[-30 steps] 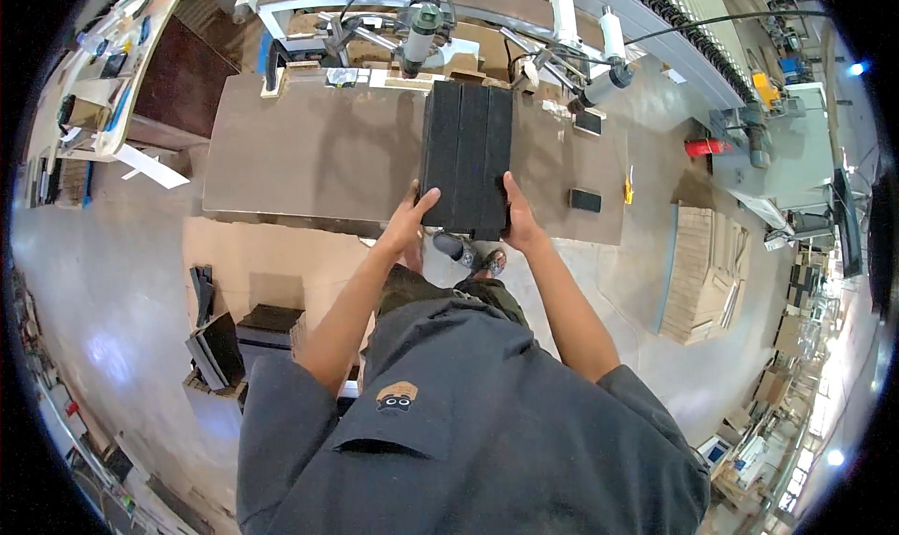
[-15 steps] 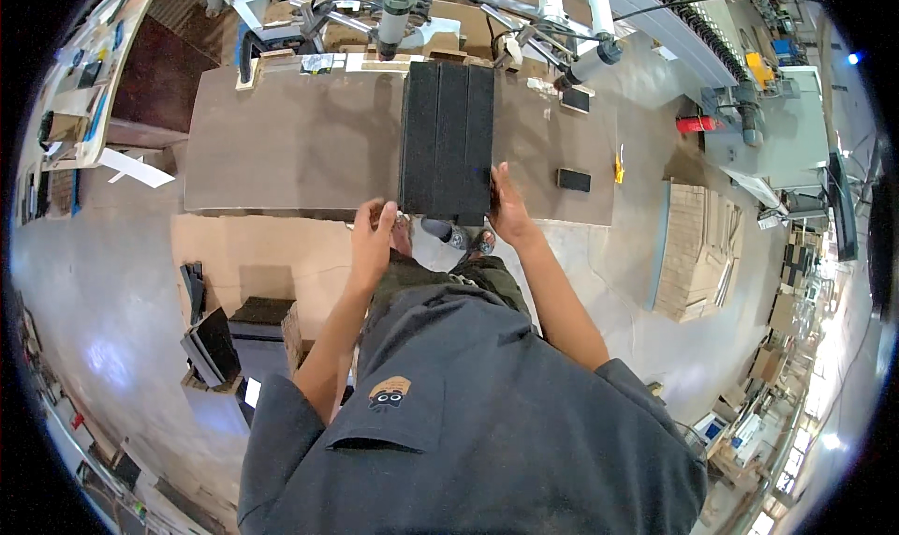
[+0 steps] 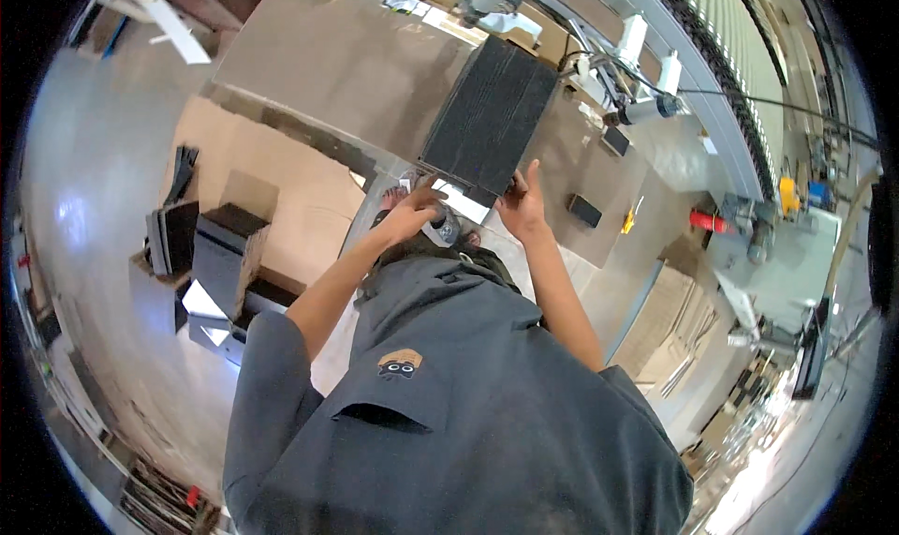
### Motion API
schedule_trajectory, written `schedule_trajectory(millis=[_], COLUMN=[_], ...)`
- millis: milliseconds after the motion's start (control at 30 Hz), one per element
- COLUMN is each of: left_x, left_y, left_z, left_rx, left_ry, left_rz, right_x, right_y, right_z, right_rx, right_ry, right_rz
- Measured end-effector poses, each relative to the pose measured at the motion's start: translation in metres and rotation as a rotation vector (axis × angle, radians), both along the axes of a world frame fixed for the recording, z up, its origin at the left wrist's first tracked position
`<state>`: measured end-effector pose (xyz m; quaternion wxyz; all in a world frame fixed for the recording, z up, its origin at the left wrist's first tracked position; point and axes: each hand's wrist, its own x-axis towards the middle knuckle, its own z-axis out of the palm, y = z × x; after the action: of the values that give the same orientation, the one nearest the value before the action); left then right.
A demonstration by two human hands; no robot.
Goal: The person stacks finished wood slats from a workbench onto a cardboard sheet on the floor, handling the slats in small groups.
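A stack of flat black boards (image 3: 492, 113), the top one with a streaked grain, lies near the front of the brown worktable (image 3: 328, 76) and overhangs its edge. My left hand (image 3: 419, 214) is at the stack's near left corner, fingers bent and closed at the board edge; the fingertips are partly hidden. My right hand (image 3: 524, 204) touches the near right corner, thumb at the board and index finger stretched out along its side. Between my hands, below the near edge, a bright white patch shows, and I cannot make out what it is.
Two small black blocks (image 3: 585, 210) sit on the table's right part, near a yellow tool (image 3: 628, 220). Grey machine heads (image 3: 646, 111) hang over the far side. Cartons with black boards (image 3: 220, 245) stand on the floor at left, stacked cardboard (image 3: 660, 319) at right.
My view has turned, so the table slants. My left hand has moved from beside the boards to their near edge. The top shows streaked grain where lengthwise seams showed before.
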<state>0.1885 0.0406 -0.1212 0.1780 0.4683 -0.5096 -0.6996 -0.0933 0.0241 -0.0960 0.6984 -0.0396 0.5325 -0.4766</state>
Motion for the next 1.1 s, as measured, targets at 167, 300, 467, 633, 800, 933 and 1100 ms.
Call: schedule_trajectory(millis=[167, 300, 467, 633, 800, 933, 1100], left_x=[-0.036, -0.065, -0.104, -0.114, -0.115, -0.119, -0.098], left_y=[0.016, 0.036, 0.037, 0.039, 0.041, 0.044, 0.045], left_z=[0.006, -0.066, -0.052, -0.068, -0.055, -0.047, -0.071], left_rx=[0.015, -0.096, -0.021, -0.138, -0.208, -0.25, -0.45], left_ry=[0.077, 0.173, 0.356, 0.259, 0.236, 0.208, -0.05], left_rz=[0.182, 0.388, 0.486, 0.561, 0.522, 0.497, 0.561], right_x=[-0.012, -0.028, -0.036, -0.041, -0.047, -0.043, -0.048], right_y=[-0.001, -0.006, -0.002, -0.012, -0.021, -0.019, -0.025], right_z=[0.023, -0.002, 0.01, 0.003, -0.006, -0.001, 0.003], right_rx=[-0.014, 0.027, 0.03, 0.036, 0.027, -0.029, -0.029], right_ry=[0.006, -0.116, -0.15, -0.114, -0.088, -0.075, -0.026], right_rz=[0.148, 0.173, 0.197, 0.296, 0.332, 0.348, 0.343])
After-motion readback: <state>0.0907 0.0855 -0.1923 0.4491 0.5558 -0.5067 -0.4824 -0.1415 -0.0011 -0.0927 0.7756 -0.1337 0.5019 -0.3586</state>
